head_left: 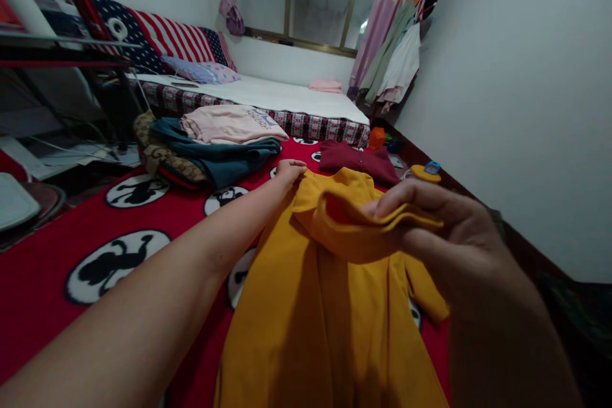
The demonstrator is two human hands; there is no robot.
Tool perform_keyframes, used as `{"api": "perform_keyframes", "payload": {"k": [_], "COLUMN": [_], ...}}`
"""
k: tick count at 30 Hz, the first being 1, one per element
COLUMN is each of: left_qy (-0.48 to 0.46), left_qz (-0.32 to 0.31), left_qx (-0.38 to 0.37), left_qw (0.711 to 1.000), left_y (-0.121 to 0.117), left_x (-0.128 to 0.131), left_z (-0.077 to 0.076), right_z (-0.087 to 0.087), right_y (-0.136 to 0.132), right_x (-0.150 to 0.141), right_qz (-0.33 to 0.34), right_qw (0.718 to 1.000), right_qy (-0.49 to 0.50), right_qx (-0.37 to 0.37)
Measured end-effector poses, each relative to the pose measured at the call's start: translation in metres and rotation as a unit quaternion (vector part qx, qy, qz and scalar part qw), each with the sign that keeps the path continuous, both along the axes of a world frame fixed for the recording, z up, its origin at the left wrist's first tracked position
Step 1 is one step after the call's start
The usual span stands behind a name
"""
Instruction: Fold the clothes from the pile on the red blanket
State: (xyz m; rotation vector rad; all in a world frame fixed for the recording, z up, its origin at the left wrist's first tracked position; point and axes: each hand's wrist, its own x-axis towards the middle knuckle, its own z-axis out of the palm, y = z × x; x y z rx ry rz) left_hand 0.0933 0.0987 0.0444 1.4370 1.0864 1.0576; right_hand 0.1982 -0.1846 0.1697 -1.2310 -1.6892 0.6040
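A long mustard-yellow garment (296, 306), like a dress or coat, lies spread on a red blanket with its neck end away from me. My left hand (291, 171) reaches to its far left shoulder, fingers closed on the cloth edge. Close to the camera, my right hand (430, 217) pinches an open-ended fold of the same cloth, which looks like a sleeve end and is lifted above the body of the garment. Another sleeve (425, 287) lies out to the right. My right fingertips are partly hidden by the cloth.
The red blanket (43, 306) has white circles with black figures. Folded pink and teal clothes (229, 124) lie beside a patterned bag (174, 166) at far left. A folded maroon garment (356, 162) lies beyond the yellow one. Behind are a low bed (282, 92) and hanging clothes (399, 64).
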Motion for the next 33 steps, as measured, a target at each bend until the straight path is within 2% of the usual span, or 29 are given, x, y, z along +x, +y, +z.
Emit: {"api": "perform_keyframes", "payload": {"k": [2,4,6,9,12,14,18,20,22,23,25,27,29,33], "left_qy": [-0.007,-0.010,-0.008,0.011,0.047,0.114,0.278,0.317,0.335,0.344,0.369,0.393,0.410,0.424], "left_qz": [0.020,0.032,0.032,0.008,-0.035,-0.072,-0.133,-0.122,-0.115,-0.126,-0.169,-0.196,-0.193,-0.193], "left_qx": [-0.028,-0.046,-0.051,-0.052,-0.040,0.016,0.176,0.249,0.323,0.351,0.369,0.358,0.346,0.338], "left_qw": [0.999,0.998,0.998,0.999,0.997,0.991,0.935,0.907,0.877,0.862,0.836,0.824,0.821,0.818], "left_y": [-0.002,-0.003,-0.004,-0.011,-0.029,-0.047,-0.095,-0.119,-0.140,-0.149,-0.163,-0.171,-0.175,-0.177], "left_x": [-0.004,-0.008,-0.012,-0.021,-0.035,-0.046,-0.070,-0.079,-0.084,-0.085,-0.084,-0.081,-0.079,-0.077], "left_z": [-0.002,0.000,0.004,0.008,0.005,-0.001,-0.011,-0.014,-0.017,-0.019,-0.024,-0.031,-0.035,-0.036], "right_z": [0.006,0.011,0.015,0.016,0.004,-0.014,-0.067,-0.094,-0.116,-0.125,-0.137,-0.142,-0.141,-0.127], "right_y": [-0.006,-0.013,-0.018,-0.017,0.001,0.021,0.064,0.080,0.089,0.092,0.092,0.089,0.086,0.095], "right_x": [-0.002,-0.007,-0.010,-0.009,0.002,0.013,0.030,0.031,0.029,0.027,0.022,0.019,0.016,0.002], "right_qz": [0.125,0.225,0.269,0.272,0.218,0.151,-0.010,-0.121,-0.192,-0.200,-0.170,-0.128,-0.114,-0.154], "right_qw": [0.985,0.954,0.935,0.933,0.949,0.963,0.965,0.960,0.955,0.955,0.956,0.947,0.934,0.914], "right_qy": [-0.059,-0.109,-0.134,-0.130,-0.113,-0.095,-0.102,-0.150,-0.187,-0.202,-0.239,-0.293,-0.339,-0.376], "right_qx": [-0.103,-0.167,-0.189,-0.195,-0.199,-0.204,-0.242,-0.205,-0.128,-0.086,-0.026,-0.007,-0.017,-0.008]}}
